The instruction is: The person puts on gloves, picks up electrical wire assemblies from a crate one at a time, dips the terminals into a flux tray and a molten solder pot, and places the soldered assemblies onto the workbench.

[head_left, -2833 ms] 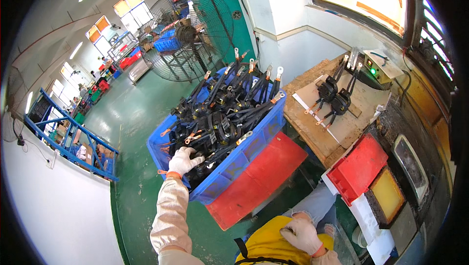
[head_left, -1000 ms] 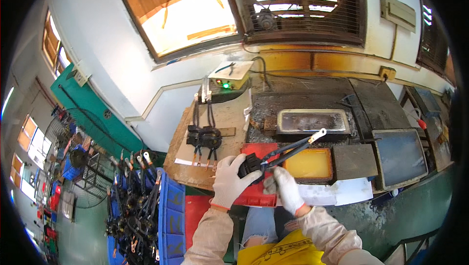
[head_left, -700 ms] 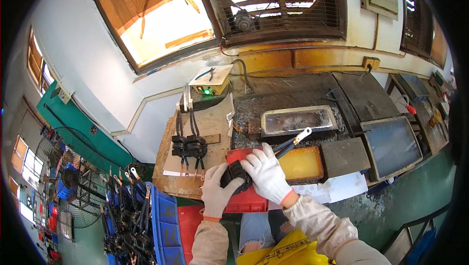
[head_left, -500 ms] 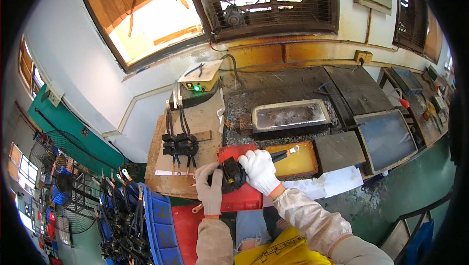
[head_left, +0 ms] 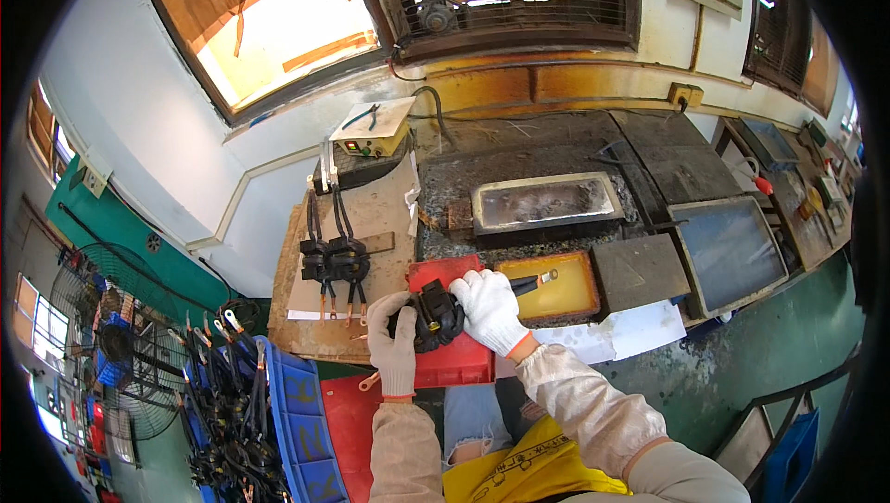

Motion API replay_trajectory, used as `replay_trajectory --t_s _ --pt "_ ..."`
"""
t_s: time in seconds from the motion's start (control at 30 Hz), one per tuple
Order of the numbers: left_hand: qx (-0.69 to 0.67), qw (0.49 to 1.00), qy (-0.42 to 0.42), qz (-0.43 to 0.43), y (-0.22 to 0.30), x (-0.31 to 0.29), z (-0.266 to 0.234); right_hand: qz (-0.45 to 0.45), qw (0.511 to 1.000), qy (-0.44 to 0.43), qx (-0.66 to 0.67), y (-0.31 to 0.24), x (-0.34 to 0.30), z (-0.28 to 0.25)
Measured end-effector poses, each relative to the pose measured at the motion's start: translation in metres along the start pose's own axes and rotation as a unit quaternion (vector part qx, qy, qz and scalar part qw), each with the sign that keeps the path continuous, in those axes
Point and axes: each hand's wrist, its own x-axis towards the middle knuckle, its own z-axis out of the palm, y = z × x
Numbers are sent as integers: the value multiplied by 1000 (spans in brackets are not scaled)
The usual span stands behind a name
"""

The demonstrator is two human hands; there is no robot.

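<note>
A black coil assembly (head_left: 436, 316) with thick leads is held between my two gloved hands, above a red box (head_left: 454, 369). My left hand (head_left: 392, 345), in a greyish glove, grips its left side. Around its right side, next to the black leads, close the fingers of my right hand (head_left: 489, 308) in a white glove. Those leads point right, and their metal ring terminal (head_left: 550, 276) is over a shallow tray of yellow liquid (head_left: 593, 310); whether it touches the liquid I cannot tell. A copper lug (head_left: 370, 381) sticks out below my left hand.
Two similar black coils (head_left: 334, 260) lie on a board at left. Beyond the yellow tray stands a metal-rimmed rectangular pot (head_left: 547, 185). Pliers (head_left: 362, 117) rest on a control box (head_left: 375, 143). A blue crate (head_left: 301, 424) and a heap of coils (head_left: 232, 429) are at lower left.
The ring terminal has dipped slightly relative to the yellow tray. Both hands keep their hold on the coil assembly. The control box's bright green light no longer shows. The whole view has shifted a little.
</note>
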Motion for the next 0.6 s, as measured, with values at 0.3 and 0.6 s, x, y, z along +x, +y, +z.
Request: replay_trajectory --t_s 0.3,0.6 --pt "-29 999 9 -18 3 -1 2 15 999 -20 21 0 0 2" --pt "-36 999 6 -13 -3 1 2 11 1000 16 17 2 -1 8"
